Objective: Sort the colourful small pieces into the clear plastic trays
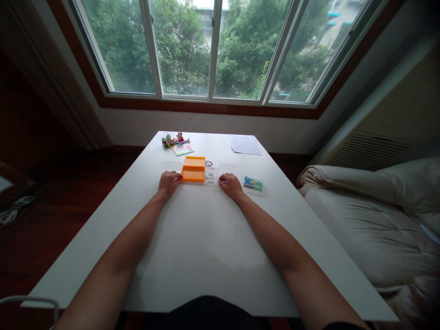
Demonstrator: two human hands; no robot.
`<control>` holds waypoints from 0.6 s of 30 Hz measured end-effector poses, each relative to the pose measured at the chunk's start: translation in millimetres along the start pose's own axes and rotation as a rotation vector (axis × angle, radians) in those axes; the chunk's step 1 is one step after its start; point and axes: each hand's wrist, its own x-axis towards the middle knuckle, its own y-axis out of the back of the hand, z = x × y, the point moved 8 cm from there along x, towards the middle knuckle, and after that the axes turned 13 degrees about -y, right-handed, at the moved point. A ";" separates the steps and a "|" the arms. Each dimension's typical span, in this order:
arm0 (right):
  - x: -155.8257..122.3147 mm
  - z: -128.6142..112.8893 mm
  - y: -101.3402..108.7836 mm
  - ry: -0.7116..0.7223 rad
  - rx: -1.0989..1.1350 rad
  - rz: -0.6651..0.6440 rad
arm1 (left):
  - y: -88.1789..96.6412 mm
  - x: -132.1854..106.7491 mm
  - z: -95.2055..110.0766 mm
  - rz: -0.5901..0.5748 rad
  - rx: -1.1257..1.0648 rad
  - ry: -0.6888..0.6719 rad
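Note:
An orange open case point(193, 173), with a raised bar across its middle, lies on the white table. My left hand point(169, 183) has its fingers curled against the case's lower left corner. Just right of the case is a clear plastic case point(211, 176), whose contents I cannot make out. At its right edge my right hand point(231, 184) rests with fingers bent and closed; the fingertips are partly hidden. A small dark ring-shaped item point(208, 163) sits behind the clear case. To the right of my right hand lies a blue-green picture box point(253, 183).
Clear flat sheets lie behind each hand. At the table's far left are small figurines point(167, 141) and a pastel-coloured booklet point(182, 149); white papers point(245, 144) lie far right. A padded beige sofa point(371, 215) stands right of the white table point(206, 256).

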 end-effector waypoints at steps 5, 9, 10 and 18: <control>0.5 -0.2 -1.3 0.004 0.040 -0.014 | -1.2 -0.1 -0.9 -0.003 -0.018 0.005; -0.7 -1.6 -1.7 0.017 0.052 -0.020 | 0.4 -0.3 -1.1 0.010 -0.009 0.005; -1.1 -2.2 -1.6 0.025 0.056 -0.022 | 0.7 -0.3 -1.3 0.012 -0.006 0.008; -0.7 -2.2 -4.3 0.039 0.053 -0.036 | 1.2 -1.0 -1.4 -0.005 -0.012 0.032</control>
